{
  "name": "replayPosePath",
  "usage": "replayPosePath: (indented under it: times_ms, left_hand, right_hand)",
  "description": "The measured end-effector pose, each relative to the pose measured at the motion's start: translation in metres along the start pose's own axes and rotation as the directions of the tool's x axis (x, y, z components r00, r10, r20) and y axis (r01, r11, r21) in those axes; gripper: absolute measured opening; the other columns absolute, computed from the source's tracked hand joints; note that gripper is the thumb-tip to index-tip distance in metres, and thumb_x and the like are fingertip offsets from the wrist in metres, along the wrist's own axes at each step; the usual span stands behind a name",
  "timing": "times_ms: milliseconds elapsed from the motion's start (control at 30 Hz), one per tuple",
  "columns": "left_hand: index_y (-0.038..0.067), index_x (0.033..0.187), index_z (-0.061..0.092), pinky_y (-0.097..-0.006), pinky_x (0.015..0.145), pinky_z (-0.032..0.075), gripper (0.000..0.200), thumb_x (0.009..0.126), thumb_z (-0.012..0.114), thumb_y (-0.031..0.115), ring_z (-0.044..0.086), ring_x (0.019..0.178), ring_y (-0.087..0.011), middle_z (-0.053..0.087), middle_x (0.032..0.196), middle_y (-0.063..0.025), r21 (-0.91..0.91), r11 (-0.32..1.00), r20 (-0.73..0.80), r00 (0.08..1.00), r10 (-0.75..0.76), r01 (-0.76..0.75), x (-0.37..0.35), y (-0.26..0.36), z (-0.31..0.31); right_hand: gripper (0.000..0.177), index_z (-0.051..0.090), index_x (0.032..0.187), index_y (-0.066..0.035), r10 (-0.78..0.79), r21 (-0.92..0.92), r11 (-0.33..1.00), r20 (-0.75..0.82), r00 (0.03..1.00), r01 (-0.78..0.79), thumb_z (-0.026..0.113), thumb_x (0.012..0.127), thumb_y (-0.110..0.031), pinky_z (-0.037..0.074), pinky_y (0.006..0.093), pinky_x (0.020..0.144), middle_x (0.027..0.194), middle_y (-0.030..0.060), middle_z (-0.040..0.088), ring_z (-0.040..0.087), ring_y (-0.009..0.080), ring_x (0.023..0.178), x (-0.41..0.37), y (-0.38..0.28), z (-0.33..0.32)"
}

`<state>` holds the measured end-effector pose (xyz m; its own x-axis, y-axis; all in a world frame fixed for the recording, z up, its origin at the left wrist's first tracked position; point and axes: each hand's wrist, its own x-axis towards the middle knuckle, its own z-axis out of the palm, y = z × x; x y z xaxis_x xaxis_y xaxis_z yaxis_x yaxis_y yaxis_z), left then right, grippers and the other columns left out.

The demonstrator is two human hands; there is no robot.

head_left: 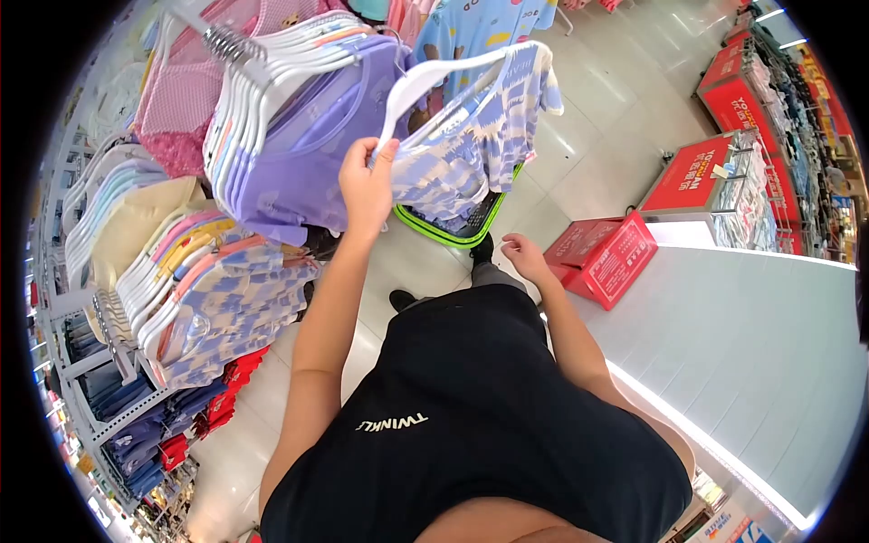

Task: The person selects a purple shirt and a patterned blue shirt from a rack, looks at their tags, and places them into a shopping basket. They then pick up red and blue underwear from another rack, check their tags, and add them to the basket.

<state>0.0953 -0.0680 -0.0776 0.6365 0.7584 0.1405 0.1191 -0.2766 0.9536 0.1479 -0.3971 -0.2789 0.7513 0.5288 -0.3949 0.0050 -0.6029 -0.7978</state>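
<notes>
My left hand grips one end of a white clothes hanger, thumb and fingers closed round it. From the hanger hangs a blue and white patterned shirt, held out in front of me. Under the shirt a dark shopping basket with a bright green rim is partly hidden. My right hand is low on the right, holding nothing, with loosely curled fingers apart. Just left of my left hand, purple shirts hang in a row on white hangers.
A metal rack on the left carries pink clothes and more blue and white patterned shirts. Folded jeans lie on lower shelves. Right of me stand a red box and a grey-white counter. Red display bins hold clothes farther off.
</notes>
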Motion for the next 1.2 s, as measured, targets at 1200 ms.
replayPosePath:
  times_ms: [1200]
  left_hand:
    - [-0.001,0.087,0.061,-0.0238,0.058,0.035,0.023,0.086,0.071,0.019,0.042,0.066,-0.0082,0.052,0.075,0.0001,0.076,0.978,-0.422,0.895,-0.147,0.196,-0.034,-0.008,0.111]
  right_hand:
    - [0.034,0.064,0.11,-0.005,0.082,-0.29,0.956,0.437,0.896,0.054,0.062,0.083,-0.025,0.051,0.0372,0.079,0.097,0.0169,0.068,0.065,0.0289,0.091,0.179,0.068,-0.124]
